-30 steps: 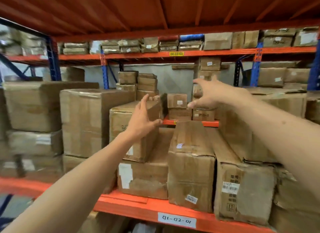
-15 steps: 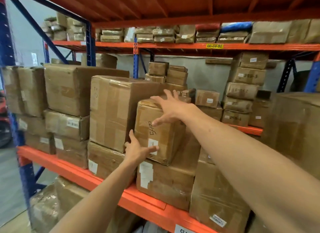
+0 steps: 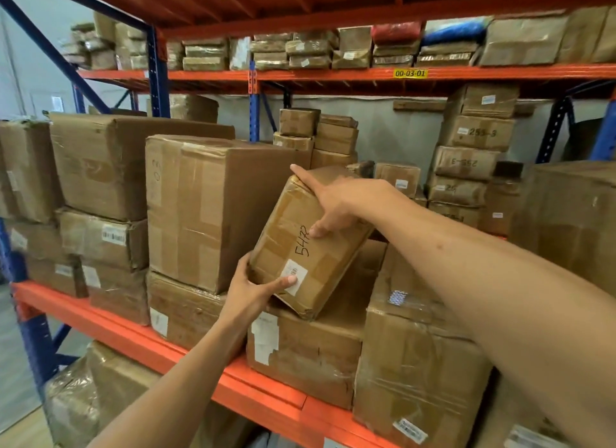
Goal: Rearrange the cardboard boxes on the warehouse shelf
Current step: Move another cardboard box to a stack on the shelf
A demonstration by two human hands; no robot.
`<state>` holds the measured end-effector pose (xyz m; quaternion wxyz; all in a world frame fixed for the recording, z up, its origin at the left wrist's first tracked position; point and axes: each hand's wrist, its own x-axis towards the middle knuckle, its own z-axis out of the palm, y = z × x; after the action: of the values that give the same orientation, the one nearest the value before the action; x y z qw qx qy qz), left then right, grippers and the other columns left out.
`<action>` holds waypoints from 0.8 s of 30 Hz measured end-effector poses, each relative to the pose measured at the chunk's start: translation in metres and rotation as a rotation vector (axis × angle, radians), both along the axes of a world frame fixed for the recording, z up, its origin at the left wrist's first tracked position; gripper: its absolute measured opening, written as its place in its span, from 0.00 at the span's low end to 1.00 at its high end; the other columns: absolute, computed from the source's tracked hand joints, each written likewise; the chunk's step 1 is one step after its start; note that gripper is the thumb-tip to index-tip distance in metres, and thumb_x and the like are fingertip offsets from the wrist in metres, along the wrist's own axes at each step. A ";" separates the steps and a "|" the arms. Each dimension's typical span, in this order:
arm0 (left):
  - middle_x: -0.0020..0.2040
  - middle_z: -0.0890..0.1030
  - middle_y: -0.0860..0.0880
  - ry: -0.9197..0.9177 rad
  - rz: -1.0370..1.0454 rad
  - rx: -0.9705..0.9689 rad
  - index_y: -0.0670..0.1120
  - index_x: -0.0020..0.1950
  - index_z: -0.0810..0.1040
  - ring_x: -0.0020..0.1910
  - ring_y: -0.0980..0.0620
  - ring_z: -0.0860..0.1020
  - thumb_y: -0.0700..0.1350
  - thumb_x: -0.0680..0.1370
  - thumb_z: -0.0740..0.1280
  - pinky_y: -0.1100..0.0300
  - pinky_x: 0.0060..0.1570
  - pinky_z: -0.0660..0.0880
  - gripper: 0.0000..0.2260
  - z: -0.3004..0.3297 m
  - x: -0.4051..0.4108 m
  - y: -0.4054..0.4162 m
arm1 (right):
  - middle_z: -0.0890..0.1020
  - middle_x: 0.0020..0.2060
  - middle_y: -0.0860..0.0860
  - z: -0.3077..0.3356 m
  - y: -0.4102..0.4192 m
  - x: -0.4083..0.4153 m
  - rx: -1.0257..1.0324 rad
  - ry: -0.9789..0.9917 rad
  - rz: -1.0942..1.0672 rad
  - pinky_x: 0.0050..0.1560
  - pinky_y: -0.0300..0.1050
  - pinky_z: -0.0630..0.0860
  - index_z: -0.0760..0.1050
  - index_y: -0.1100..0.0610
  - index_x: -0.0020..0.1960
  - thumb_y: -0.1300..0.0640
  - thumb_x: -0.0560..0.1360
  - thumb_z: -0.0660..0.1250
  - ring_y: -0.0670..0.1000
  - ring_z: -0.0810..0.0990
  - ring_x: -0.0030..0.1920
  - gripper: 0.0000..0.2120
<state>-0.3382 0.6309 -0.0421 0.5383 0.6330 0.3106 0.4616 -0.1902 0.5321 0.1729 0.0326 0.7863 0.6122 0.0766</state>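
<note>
At frame centre, the tilted box point(image 3: 308, 244) is clamped by both hands — left hand point(image 3: 256, 289) curled round its lower corner, right hand point(image 3: 336, 202) spread across its top edge; apparently little gap beside the tall carton point(image 3: 203, 211).

My left hand point(image 3: 253, 289) grips the lower left corner of the taped box point(image 3: 300, 244) marked 5472 in pen, thumb lying across its white label point(image 3: 293, 277). My right hand point(image 3: 336, 202) clamps the upper edge, thumb pressed on the front face. The box sits tilted, its bottom corner resting on the flat box point(image 3: 310, 351) beneath, just beside the large carton point(image 3: 200, 211). Both stand on the orange shelf beam point(image 3: 140, 342).
</note>
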 end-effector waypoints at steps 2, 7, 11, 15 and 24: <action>0.62 0.82 0.54 -0.050 -0.054 -0.006 0.59 0.72 0.69 0.57 0.56 0.84 0.55 0.60 0.87 0.51 0.49 0.85 0.44 0.005 0.006 -0.002 | 0.69 0.73 0.61 0.006 -0.012 0.009 0.006 0.013 -0.024 0.54 0.61 0.73 0.26 0.32 0.76 0.44 0.69 0.80 0.63 0.75 0.63 0.64; 0.66 0.76 0.57 -0.079 -0.207 0.023 0.68 0.78 0.59 0.58 0.59 0.83 0.49 0.62 0.87 0.59 0.45 0.84 0.54 0.015 0.022 0.003 | 0.69 0.72 0.58 0.015 -0.045 0.030 -0.004 0.002 -0.112 0.50 0.63 0.77 0.37 0.32 0.77 0.45 0.59 0.85 0.63 0.74 0.60 0.67; 0.72 0.73 0.49 -0.108 -0.410 -0.149 0.67 0.81 0.37 0.63 0.46 0.82 0.44 0.60 0.88 0.41 0.52 0.83 0.70 0.022 0.036 0.008 | 0.70 0.68 0.55 0.005 -0.066 0.053 0.068 0.136 -0.103 0.42 0.56 0.80 0.47 0.35 0.76 0.37 0.56 0.84 0.60 0.74 0.58 0.61; 0.73 0.74 0.50 -0.106 -0.403 -0.027 0.61 0.83 0.43 0.65 0.55 0.79 0.47 0.55 0.88 0.55 0.58 0.80 0.69 0.032 0.052 0.005 | 0.74 0.58 0.51 -0.017 -0.077 0.062 0.268 0.282 -0.109 0.51 0.52 0.74 0.59 0.39 0.69 0.27 0.56 0.78 0.56 0.73 0.59 0.49; 0.67 0.72 0.61 0.074 -0.623 0.399 0.61 0.80 0.50 0.62 0.69 0.75 0.55 0.57 0.88 0.69 0.64 0.71 0.62 0.094 0.048 -0.027 | 0.76 0.61 0.48 -0.041 -0.165 0.064 0.715 0.461 -0.343 0.59 0.57 0.76 0.70 0.34 0.59 0.21 0.49 0.77 0.52 0.75 0.61 0.43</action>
<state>-0.2903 0.6043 0.0517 0.5074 0.8059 0.0265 0.3039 -0.1263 0.3667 0.1318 -0.3654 0.8347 0.3998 0.0997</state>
